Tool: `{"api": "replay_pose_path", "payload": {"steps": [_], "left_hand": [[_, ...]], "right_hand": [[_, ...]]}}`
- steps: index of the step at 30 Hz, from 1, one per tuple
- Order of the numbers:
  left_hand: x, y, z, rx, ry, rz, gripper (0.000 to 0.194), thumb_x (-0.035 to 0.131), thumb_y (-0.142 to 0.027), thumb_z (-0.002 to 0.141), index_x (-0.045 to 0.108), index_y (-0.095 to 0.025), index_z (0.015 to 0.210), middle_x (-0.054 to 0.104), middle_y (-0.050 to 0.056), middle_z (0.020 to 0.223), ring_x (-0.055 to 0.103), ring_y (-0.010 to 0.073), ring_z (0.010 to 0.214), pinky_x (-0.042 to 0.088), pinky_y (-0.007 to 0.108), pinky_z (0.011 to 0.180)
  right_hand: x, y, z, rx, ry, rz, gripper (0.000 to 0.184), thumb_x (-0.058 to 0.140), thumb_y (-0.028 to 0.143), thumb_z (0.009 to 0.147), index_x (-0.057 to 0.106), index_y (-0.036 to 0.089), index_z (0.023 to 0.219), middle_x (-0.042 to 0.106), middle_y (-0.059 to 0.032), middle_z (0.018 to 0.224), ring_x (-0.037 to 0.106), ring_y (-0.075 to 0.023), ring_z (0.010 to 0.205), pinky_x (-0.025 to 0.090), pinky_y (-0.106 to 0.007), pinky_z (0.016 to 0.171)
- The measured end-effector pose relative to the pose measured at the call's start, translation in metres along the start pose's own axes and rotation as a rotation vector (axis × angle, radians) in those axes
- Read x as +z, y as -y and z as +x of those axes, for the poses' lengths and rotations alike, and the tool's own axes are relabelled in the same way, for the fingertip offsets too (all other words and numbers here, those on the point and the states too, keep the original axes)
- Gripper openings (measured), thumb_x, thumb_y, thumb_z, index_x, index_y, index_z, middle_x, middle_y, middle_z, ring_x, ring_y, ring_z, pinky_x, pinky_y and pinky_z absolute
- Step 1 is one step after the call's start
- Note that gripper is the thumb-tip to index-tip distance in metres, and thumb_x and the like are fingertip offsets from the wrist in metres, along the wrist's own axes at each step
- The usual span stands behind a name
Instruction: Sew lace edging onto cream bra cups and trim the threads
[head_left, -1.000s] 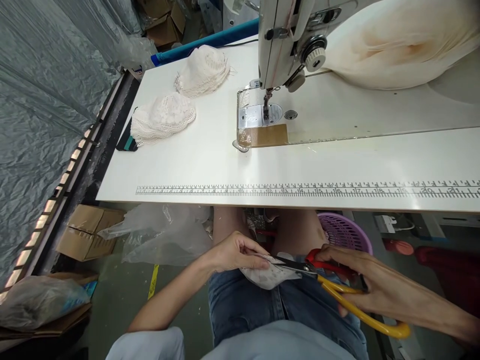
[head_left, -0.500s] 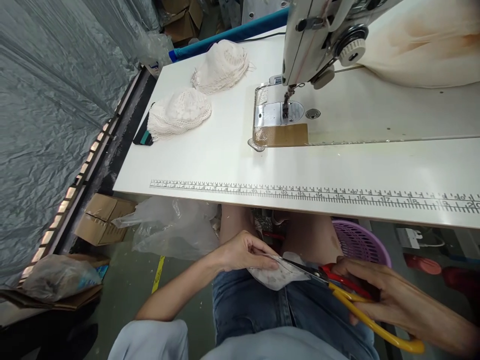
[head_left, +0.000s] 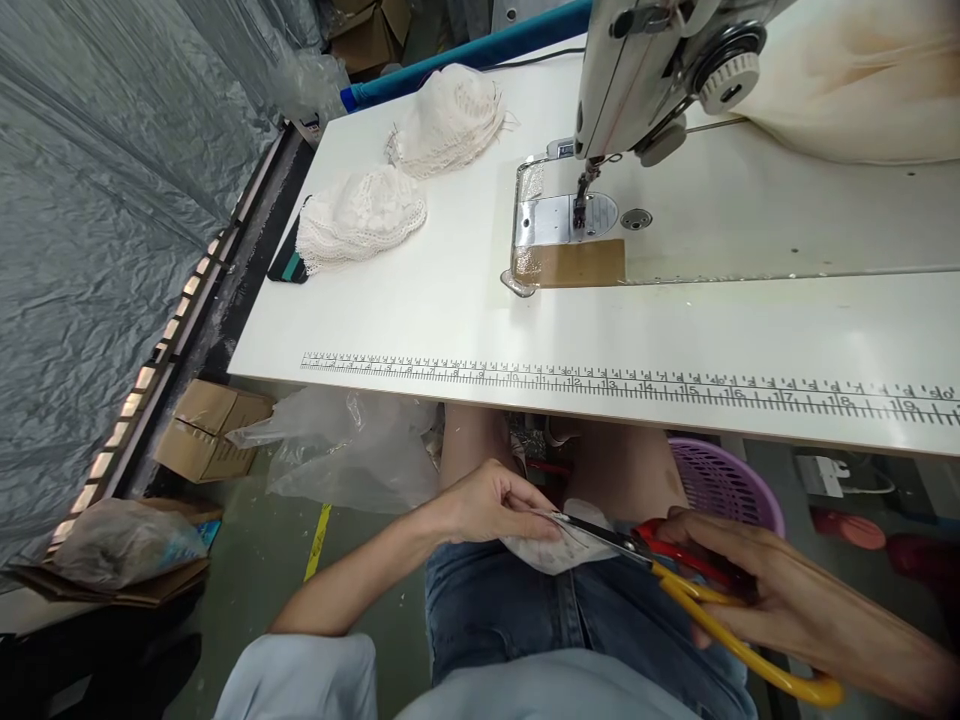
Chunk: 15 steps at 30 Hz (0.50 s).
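Over my lap, my left hand (head_left: 499, 508) pinches the edge of a small white lace fabric piece (head_left: 556, 553) between thumb and fingers. My right hand (head_left: 739, 575) is closed around a pair of scissors (head_left: 694, 597) with one red and one yellow handle. The blades point left along the upper edge of the fabric, their tips close to my left fingertips. Part of the fabric lies behind the blades. Two stacks of white lace cups, one nearer (head_left: 361, 218) and one farther (head_left: 450, 120), rest on the table's left side.
A sewing machine (head_left: 630, 80) stands on the white table (head_left: 420, 310), which has a printed ruler along its front edge. Cream fabric (head_left: 862, 80) lies at the right. Below are a purple basket (head_left: 724, 485), a plastic bag (head_left: 352, 450) and a cardboard box (head_left: 210, 430).
The scissors' tips have shifted slightly left along the fabric's edge, and the handles look a little closer together. My left hand keeps its pinch. The view has tilted slightly.
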<state>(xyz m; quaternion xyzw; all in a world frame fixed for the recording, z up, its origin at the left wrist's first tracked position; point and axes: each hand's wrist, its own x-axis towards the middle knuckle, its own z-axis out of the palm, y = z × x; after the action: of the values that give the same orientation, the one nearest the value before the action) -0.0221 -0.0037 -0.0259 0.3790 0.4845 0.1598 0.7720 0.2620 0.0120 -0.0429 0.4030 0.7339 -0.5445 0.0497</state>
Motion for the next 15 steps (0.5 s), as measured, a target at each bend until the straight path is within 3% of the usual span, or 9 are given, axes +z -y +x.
{"api": "replay_pose_path", "payload": {"steps": [6,10,15], "left_hand": [[0.001,0.001,0.001,-0.004,-0.016,0.007,0.035,0.076,-0.033,0.064,0.073,-0.011,0.091,0.073,0.009,0.081,0.062,0.0108,0.065,0.047,0.019,0.063],[0.001,0.001,0.002,-0.036,-0.031,-0.034,0.036,0.078,-0.034,0.061,0.074,-0.012,0.088,0.073,0.007,0.077,0.061,0.0102,0.063,0.047,0.019,0.063],[0.002,0.002,0.003,-0.067,-0.045,-0.066,0.037,0.079,-0.035,0.059,0.074,-0.011,0.087,0.072,0.007,0.075,0.060,0.0095,0.061,0.047,0.020,0.063]], "right_hand": [[-0.001,-0.011,0.001,0.005,0.041,0.017,0.038,0.057,0.045,0.078,0.060,0.025,0.110,0.064,-0.0087,0.111,0.061,-0.0279,0.098,0.050,-0.030,0.077],[0.001,-0.009,0.000,-0.018,-0.032,0.045,0.033,0.058,0.046,0.076,0.064,0.026,0.102,0.067,-0.0079,0.102,0.063,-0.0273,0.093,0.050,-0.030,0.076],[0.014,0.003,-0.002,-0.013,-0.262,0.007,0.032,0.055,0.051,0.075,0.067,0.026,0.090,0.069,-0.0069,0.091,0.064,-0.0254,0.084,0.050,-0.027,0.070]]}}
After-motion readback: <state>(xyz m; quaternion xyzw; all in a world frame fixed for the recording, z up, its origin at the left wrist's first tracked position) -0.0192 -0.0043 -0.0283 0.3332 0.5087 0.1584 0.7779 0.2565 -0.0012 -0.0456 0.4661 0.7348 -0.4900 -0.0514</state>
